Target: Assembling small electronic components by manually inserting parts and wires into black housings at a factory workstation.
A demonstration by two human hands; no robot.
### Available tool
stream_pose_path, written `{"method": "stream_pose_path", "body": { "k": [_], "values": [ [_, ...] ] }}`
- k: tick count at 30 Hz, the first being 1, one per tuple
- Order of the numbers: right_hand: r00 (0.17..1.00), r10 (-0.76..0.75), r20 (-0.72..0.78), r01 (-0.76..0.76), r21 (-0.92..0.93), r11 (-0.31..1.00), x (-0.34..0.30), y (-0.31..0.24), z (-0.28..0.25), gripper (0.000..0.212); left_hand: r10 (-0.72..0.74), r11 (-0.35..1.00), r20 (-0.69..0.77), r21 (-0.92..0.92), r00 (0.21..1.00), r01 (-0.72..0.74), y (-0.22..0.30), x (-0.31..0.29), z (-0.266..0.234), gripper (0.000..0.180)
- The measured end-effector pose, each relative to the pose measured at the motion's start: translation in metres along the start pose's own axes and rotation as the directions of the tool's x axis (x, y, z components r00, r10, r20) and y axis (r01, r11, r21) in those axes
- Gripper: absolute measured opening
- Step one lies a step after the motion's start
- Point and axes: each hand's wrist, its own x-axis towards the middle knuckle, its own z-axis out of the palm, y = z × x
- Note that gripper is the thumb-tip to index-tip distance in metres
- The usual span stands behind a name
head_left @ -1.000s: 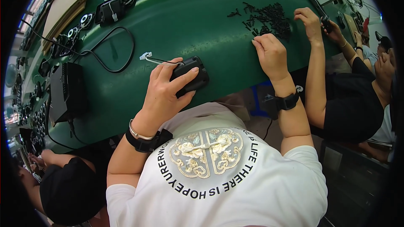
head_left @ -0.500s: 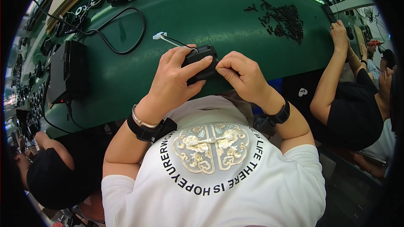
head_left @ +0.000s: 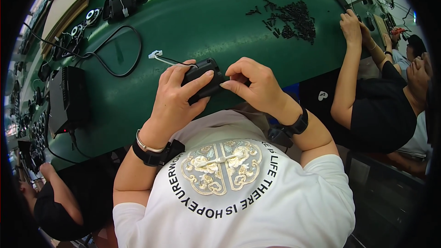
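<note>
My left hand (head_left: 173,93) is closed round a small black plastic case (head_left: 214,83), above the near part of the green table. Its index finger lies across the case's top. A thin black-and-white lead runs from the far side of the case to a white plug connector (head_left: 155,54). At the case's right edge is my right hand (head_left: 259,85), its fingers curled. The thumb tip and index fingertip are slightly apart, and nothing shows between them.
A pile of small black sticks (head_left: 294,20) lies on the green table (head_left: 183,23). A black box (head_left: 69,98) with a red light stands left, near a looped black cable (head_left: 139,41). Round speakers (head_left: 93,16) line the far left. Co-workers sit on both sides.
My right thumb and index finger have parted from their pinch at the case's edge. The whole scene has shifted left in the view; my left hand keeps its hold.
</note>
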Motion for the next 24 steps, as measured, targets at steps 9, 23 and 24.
{"method": "stream_pose_path", "body": {
  "k": [9,23,24],
  "values": [
    [0.947,0.052,-0.316,-0.199,-0.455,0.868,0.013,0.076,-0.080,0.010,-0.013,1.000,-0.003,0.010,1.000,0.013,0.008,0.006,0.000,0.057],
    [0.974,0.205,-0.097,-0.213,-0.079,0.974,0.000,0.007,-0.034,0.008,-0.005,1.000,-0.034,0.013,0.999,0.006,-0.010,-0.025,-0.003,0.054],
    [0.991,0.133,0.019,-0.131,-0.103,0.986,-0.001,-0.015,-0.023,0.008,0.004,1.000,-0.034,0.006,0.999,-0.003,-0.011,-0.026,-0.004,0.054]
  ]
}}
